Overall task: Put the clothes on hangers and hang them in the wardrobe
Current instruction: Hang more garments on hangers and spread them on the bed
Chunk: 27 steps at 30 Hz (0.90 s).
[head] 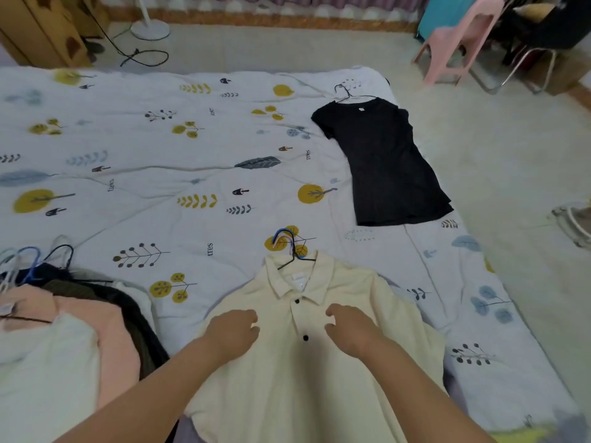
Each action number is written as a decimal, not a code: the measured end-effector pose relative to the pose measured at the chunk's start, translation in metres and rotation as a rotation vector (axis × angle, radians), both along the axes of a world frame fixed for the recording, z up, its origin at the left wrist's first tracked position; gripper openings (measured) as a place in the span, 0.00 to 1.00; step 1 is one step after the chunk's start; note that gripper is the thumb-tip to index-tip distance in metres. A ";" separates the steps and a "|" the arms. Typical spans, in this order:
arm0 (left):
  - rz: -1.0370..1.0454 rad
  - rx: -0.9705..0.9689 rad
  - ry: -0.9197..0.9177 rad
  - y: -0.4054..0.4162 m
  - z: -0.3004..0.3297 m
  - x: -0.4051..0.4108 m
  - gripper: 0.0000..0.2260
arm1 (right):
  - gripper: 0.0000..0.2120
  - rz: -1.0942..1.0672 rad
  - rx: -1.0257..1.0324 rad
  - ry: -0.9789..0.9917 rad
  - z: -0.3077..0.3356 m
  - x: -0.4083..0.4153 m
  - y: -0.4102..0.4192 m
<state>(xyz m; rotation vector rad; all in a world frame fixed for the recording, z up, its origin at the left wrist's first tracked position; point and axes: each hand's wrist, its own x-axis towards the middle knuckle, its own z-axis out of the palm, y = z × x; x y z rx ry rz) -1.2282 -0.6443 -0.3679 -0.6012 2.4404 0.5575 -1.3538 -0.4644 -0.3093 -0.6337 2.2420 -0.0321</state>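
Two hands, left hand [235, 334] and right hand [347, 329], rest with loosely curled fingers on the cream shirt [297, 362], holding nothing, probably smoothing it; hangers [289, 246] lie at its collar on the near bed [160, 155].

A bedroom is seen from above a bed [198, 148], in soft, even light.

The bed is covered by a white quilt [128, 129] printed with yellow trees and grey-blue leaves. A pale floor [518, 148] is seen beyond it. A wooden wardrobe [41, 27] is placed at the far left, with a white fan base [150, 28] and a black cable [144, 55] beside it. A pink plastic chair [457, 43] and a metal-legged chair [524, 55] are set at the far right. Curtains [287, 0] are hung along the back.
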 end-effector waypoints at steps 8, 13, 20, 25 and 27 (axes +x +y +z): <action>0.145 0.041 0.084 0.032 0.090 0.072 0.17 | 0.19 0.133 -0.032 -0.004 0.074 0.058 0.023; 0.266 0.079 0.100 0.060 0.124 0.143 0.18 | 0.19 0.217 -0.103 -0.017 0.095 0.106 0.040; 0.484 0.120 0.074 0.084 0.141 0.250 0.11 | 0.20 0.392 -0.082 -0.070 0.102 0.174 0.045; 0.585 0.038 0.056 0.077 0.150 0.313 0.17 | 0.20 0.480 -0.101 -0.084 0.107 0.215 0.023; 0.627 0.038 0.046 0.070 0.154 0.333 0.17 | 0.21 0.518 -0.107 -0.080 0.109 0.231 0.009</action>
